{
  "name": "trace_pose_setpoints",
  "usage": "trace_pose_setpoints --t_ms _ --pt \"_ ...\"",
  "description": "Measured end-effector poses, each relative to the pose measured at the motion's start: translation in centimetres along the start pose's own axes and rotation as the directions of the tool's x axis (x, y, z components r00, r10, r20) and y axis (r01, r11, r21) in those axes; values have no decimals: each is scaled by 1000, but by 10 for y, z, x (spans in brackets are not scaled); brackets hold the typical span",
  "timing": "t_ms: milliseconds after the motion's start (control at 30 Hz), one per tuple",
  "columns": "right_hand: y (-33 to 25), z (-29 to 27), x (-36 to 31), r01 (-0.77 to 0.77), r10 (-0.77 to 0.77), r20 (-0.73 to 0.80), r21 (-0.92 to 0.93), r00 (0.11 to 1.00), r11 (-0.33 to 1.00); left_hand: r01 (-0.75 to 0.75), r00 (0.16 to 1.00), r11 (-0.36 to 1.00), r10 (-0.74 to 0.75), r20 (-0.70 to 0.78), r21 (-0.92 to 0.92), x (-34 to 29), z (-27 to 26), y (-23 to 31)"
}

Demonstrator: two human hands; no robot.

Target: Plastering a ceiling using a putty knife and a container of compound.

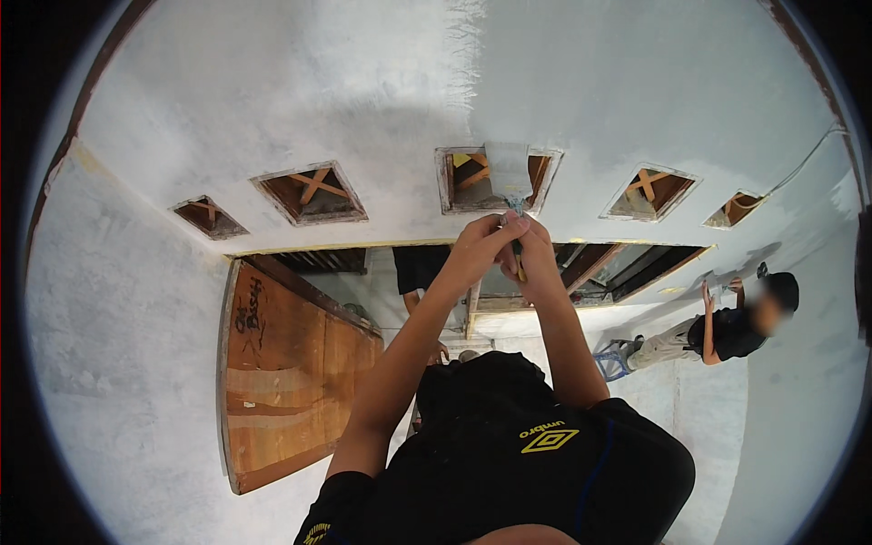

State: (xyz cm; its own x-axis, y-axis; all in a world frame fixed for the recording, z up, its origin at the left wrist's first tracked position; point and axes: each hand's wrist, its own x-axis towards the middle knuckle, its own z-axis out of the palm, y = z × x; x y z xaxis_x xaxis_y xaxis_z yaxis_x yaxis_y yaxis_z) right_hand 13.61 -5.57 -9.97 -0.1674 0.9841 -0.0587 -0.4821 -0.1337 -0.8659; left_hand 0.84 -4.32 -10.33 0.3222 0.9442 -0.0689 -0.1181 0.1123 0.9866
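Below the middle wall opening point(467, 177), the left hand point(478, 252) and right hand point(538, 254) grip a scraper point(508, 171), its blade overlapping that opening.

Bright, diffuse light on pale wall point(581, 73), wall openings point(314, 193) dim, wooden door point(304, 363) bowed by fisheye, rim black with bluish fringe, co-worker's face point(770, 318) blurred

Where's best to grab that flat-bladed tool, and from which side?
Probably the narrow handle, from below in the picture: the flat-bladed tool points its broad blade upward, and its slim lower end shows between the left hand and right hand.
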Motion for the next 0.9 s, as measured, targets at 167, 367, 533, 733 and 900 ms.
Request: trace_pose_setpoints --t_ms 167,367,533,733,900 --pt "-5 -3 -10 -110 110 0 26 994 994 1 1000 1000 -1 7 -31 -10 6 5" --pt "-16 4 -6 8 -8 -43 -6 999 1000 -74 997 995 75 8 -70 -11 11 19" --pt "-45 21 19 124 -124 59 8 991 992 -230 973 948 223 -60 -221 3 15 53" --pt "-90 61 34 361 -361 85 15 929 932 -414 908 908 406 -102 -67 9 20 114" --pt "-144 92 44 483 -489 241 89 838 871 -539 839 841 541 -62 48 8 23 175"
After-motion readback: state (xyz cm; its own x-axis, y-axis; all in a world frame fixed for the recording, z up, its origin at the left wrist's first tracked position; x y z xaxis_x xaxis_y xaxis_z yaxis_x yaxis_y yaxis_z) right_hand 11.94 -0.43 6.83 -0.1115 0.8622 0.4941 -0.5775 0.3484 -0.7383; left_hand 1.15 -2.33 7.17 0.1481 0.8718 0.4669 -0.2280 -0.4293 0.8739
